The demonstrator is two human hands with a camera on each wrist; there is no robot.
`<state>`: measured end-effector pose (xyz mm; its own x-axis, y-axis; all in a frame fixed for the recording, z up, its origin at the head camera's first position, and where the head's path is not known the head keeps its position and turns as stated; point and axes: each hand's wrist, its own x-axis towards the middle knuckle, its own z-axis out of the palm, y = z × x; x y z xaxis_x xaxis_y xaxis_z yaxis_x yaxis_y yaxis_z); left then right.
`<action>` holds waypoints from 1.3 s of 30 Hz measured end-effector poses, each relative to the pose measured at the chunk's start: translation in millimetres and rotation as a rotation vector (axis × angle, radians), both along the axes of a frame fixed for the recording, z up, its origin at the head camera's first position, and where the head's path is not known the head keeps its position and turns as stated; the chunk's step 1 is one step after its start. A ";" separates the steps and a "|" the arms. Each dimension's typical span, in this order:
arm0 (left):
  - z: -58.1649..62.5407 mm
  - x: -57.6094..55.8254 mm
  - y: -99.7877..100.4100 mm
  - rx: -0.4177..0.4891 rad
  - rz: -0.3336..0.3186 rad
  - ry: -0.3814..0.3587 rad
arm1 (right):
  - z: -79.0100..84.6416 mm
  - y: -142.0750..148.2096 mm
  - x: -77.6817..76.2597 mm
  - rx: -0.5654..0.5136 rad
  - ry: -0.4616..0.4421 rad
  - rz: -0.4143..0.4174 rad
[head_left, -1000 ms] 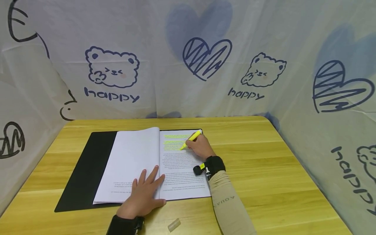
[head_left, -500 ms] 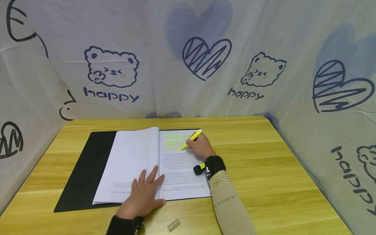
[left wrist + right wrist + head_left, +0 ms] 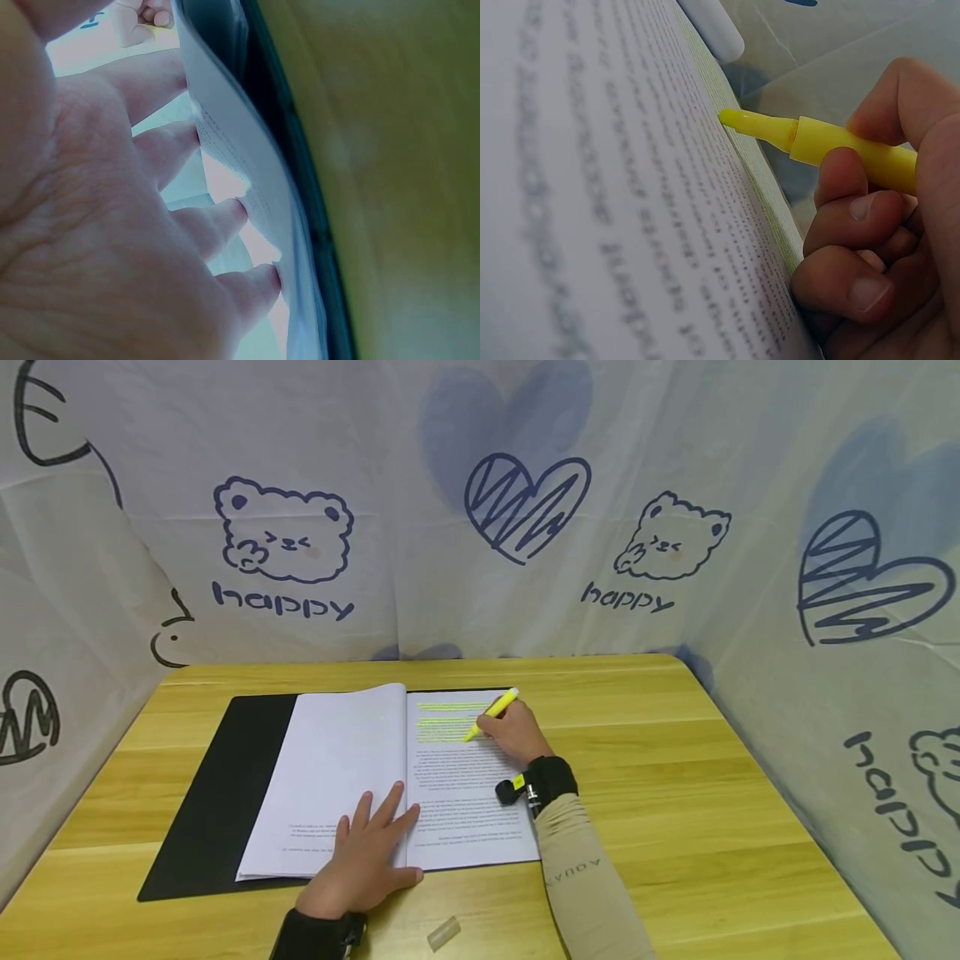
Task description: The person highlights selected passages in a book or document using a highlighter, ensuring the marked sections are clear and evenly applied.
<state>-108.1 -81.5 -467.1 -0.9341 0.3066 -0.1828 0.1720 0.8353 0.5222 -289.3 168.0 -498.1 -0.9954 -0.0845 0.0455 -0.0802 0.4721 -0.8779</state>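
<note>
A yellow highlighter point(image 3: 492, 714) is pinched between the fingers and thumb of my right hand point(image 3: 520, 732). Its tip point(image 3: 725, 117) meets a line of print on the right-hand page point(image 3: 468, 777), below several yellow-marked lines. My left hand point(image 3: 367, 856) rests with spread fingers near the fold of the open document, mostly over the left-hand page point(image 3: 330, 760); in the left wrist view its fingertips touch the paper. Under the pages lies a black folder cover point(image 3: 217, 802), which shows at the left.
A small translucent cap point(image 3: 444, 934) lies on the wooden table point(image 3: 675, 793) near its front. White cloth point(image 3: 420, 610) printed with bears and hearts hangs behind the table and at both sides.
The highlighter in my right hand has slid slightly to the right along the line of print. My left hand stays in place on the document.
</note>
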 end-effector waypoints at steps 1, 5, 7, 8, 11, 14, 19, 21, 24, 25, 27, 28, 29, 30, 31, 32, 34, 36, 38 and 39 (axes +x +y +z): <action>0.1 0.1 0.1 0.002 -0.001 0.002 | -0.4 0.4 -0.4 0.002 0.002 0.000; 0.7 0.1 0.3 0.005 -0.002 0.006 | -0.5 1.4 -0.2 0.001 0.005 -0.002; 1.3 0.2 0.5 0.004 -0.001 0.005 | -0.1 2.0 -0.2 -0.005 0.002 -0.001; 1.4 0.1 0.6 0.003 0.000 0.004 | 0.1 2.3 -0.1 -0.009 0.000 0.000; 1.4 0.2 0.9 0.003 0.003 0.003 | -0.1 3.1 -0.6 -0.016 -0.005 0.001; 1.0 0.5 1.0 0.003 0.007 0.000 | -0.2 3.3 -0.9 -0.021 -0.011 0.002; 0.3 0.1 0.9 -0.005 0.006 0.000 | -0.3 3.7 -1.4 -0.013 -0.012 -0.006; 0.0 -0.3 0.9 -0.009 0.006 0.000 | -0.3 3.9 -1.4 -0.007 -0.004 -0.005; -0.6 -0.8 0.9 -0.010 0.007 -0.002 | 0.0 3.9 -1.0 -0.003 0.002 -0.003; -0.7 -1.0 0.9 -0.010 0.008 -0.003 | 0.4 3.9 -0.7 -0.003 -0.004 -0.006; -0.9 -1.2 0.9 -0.010 0.010 -0.006 | 1.2 3.9 0.1 -0.003 -0.011 -0.013; -0.9 -1.3 0.9 -0.010 0.011 -0.006 | 1.6 4.0 0.3 -0.003 -0.016 -0.017; -1.1 -1.3 0.9 -0.011 0.011 -0.007 | 1.9 4.0 0.5 -0.003 -0.020 -0.021; -1.2 -1.3 0.9 -0.011 0.012 -0.007 | 2.1 4.1 0.6 -0.003 -0.024 -0.025; -1.4 -1.3 0.8 -0.012 0.011 -0.006 | 2.1 4.3 0.6 -0.004 -0.025 -0.026; -1.5 -1.3 0.8 -0.011 0.011 -0.005 | 1.9 4.4 0.5 -0.005 -0.024 -0.026; -1.6 -1.1 0.8 -0.010 0.010 -0.003 | 1.3 4.9 -0.1 -0.005 -0.021 -0.025; -1.6 -0.9 0.8 -0.008 0.010 0.000 | 0.4 5.6 -0.9 -0.001 -0.013 -0.024; -1.6 -0.8 0.8 -0.007 0.010 0.000 | -0.3 6.3 -1.4 0.004 -0.009 -0.024; -1.6 -0.8 0.8 -0.008 0.010 0.000 | -0.6 6.8 -1.7 0.007 -0.010 -0.024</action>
